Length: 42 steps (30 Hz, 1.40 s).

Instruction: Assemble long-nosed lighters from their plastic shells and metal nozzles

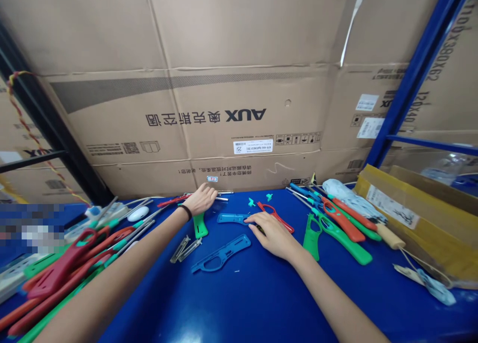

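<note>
My left hand (201, 199), with a dark band at the wrist, is closed at the back of the table, over thin metal lighter tubes (224, 199). What its fingers grip is hidden. Under it lies a green lighter handle (200, 226). My right hand (275, 232) is curled, palm down, around something small, dark and yellowish, mostly covered. Its fingertips are close to a blue lighter handle shell (231, 218). Nearer me rests another blue handle shell (224, 253), with two clear fuel tanks (185, 249) to its left. A red handle shell (280, 217) lies behind my right hand.
Lighters in red and green (74, 268) are heaped at the left beside power strips. More lighters (339, 228) lie at the right, near a wooden-handled tool (390, 236) and a yellow-taped carton (414, 228). Small teal pieces (251, 202) sit near the cardboard wall (239, 84).
</note>
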{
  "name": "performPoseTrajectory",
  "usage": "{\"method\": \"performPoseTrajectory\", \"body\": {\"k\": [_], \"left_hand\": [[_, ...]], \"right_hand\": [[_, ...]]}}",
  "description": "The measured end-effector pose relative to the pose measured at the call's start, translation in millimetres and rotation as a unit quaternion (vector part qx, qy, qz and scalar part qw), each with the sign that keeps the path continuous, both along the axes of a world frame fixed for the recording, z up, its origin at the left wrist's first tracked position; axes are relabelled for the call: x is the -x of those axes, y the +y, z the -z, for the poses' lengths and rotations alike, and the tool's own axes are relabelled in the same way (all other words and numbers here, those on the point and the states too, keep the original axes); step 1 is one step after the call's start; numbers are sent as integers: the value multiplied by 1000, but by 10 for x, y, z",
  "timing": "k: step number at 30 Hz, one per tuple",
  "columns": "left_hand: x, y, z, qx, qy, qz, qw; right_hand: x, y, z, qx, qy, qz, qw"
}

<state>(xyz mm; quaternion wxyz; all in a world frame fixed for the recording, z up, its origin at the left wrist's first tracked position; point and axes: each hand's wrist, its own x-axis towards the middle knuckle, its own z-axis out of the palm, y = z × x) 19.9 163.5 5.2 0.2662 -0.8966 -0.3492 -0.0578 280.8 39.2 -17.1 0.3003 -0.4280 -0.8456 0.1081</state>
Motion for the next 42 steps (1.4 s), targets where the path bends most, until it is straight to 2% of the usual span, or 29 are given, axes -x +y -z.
{"method": "performPoseTrajectory", "body": {"k": [3,6,10,13,15,17,19,21,23,28,31,35,37,42], "left_hand": [[-79,-160,-20,-26,-20,59,998],[-154,-453,10,-50,-40,135,989],[-218,-954,68,-81,-68,224,969],[-265,-1266,58,-103,-132,317,934],[-311,-1398,26,-87,-195,338,917],[-368,-1467,-27,-66,-308,292,903],[-422,-1484,-107,-68,-441,207,870],[-454,-1456,-214,-87,-531,138,832],[-448,-1384,-336,-91,-573,110,807],[-269,-1052,-554,-17,-663,56,746],[-144,-878,-555,37,-670,40,740],[-70,-797,-489,133,-672,51,727],[-59,-780,-474,140,-701,56,697],[-11,-697,-456,137,-795,59,588]], "right_hand": [[6,-10,-24,-7,3,7,1000],[13,-8,-50,0,54,25,998],[35,22,-49,102,178,53,977],[56,45,-27,181,217,38,959],[63,47,-19,214,240,14,947],[61,39,-23,204,252,-9,946],[54,27,-37,176,259,-12,950],[46,17,-53,162,269,2,949],[41,10,-69,159,272,15,949],[36,-9,-101,146,241,13,959],[35,-21,-110,140,219,11,966],[29,-17,-91,126,187,6,974],[26,-3,-64,117,170,3,978],[30,29,-1,100,154,7,983]]}}
